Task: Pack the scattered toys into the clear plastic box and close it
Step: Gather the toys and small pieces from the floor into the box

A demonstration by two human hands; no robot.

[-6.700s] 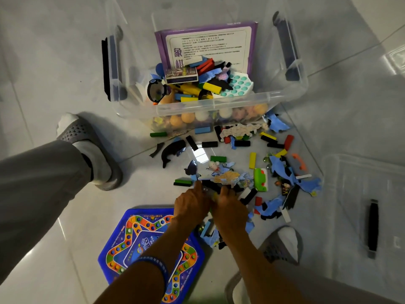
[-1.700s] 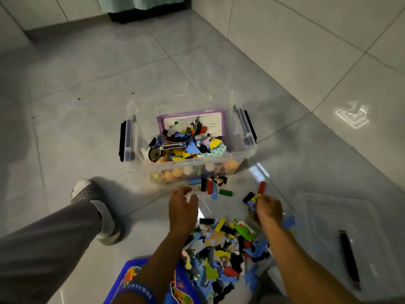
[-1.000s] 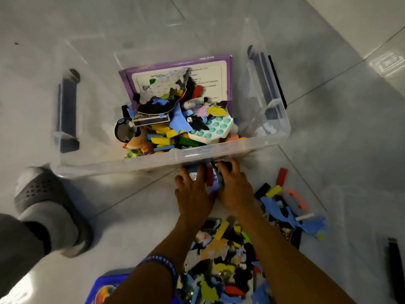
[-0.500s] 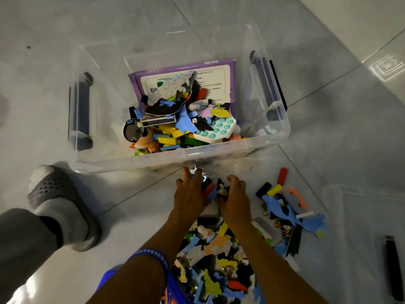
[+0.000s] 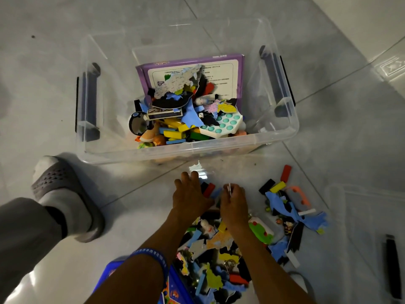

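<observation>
Left hand [image 5: 191, 197] flat, fingers spread over small blocks [image 5: 208, 189]; right hand [image 5: 233, 201] curled, pinching a thin white piece [image 5: 229, 189]. Clear plastic box [image 5: 190, 148] just beyond, open. Risk: loose scoop, pieces slipping between 2 hands, scattering again.

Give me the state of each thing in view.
box: open, partly filled with toys
lid: off, lying on the floor
floor toys: in a loose pile, unpacked
left hand: fingers straight, on the toys
right hand: pinching a thin white piece
</observation>
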